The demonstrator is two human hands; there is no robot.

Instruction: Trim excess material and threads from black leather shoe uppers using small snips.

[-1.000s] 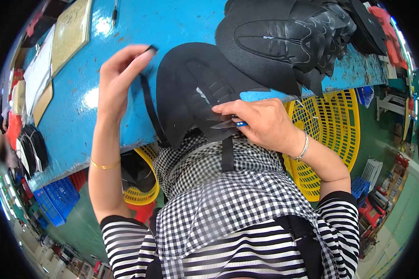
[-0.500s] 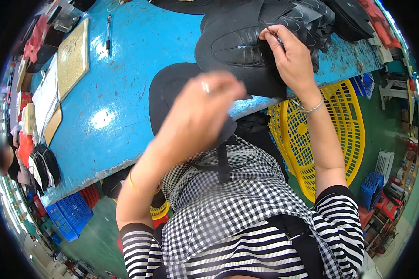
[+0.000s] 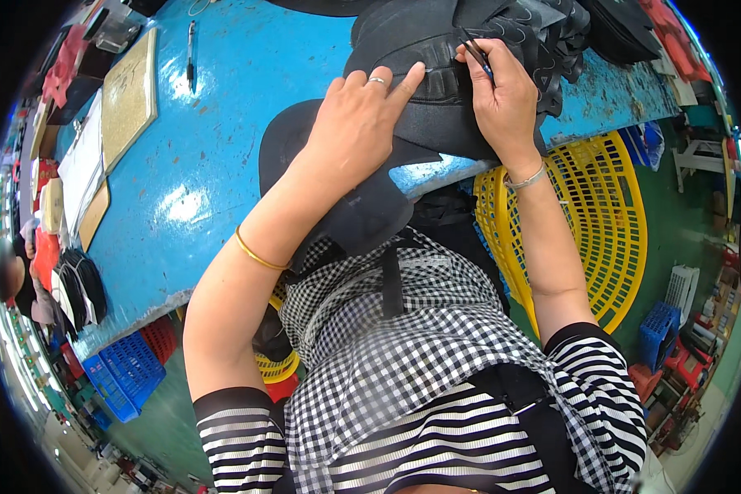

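Head view: blue bench [image 3: 222, 123], scuffed; green floor [image 3: 685, 222]; yellow basket [image 3: 640, 235] beside front edge. Black stitched piece [image 3: 445, 132]: on bench, beneath both hands. Left hand [image 3: 356, 123]: fingers loosely spread, index against piece. Right hand [image 3: 506, 103]: fingers pinched around slim dark tool [image 3: 487, 66].
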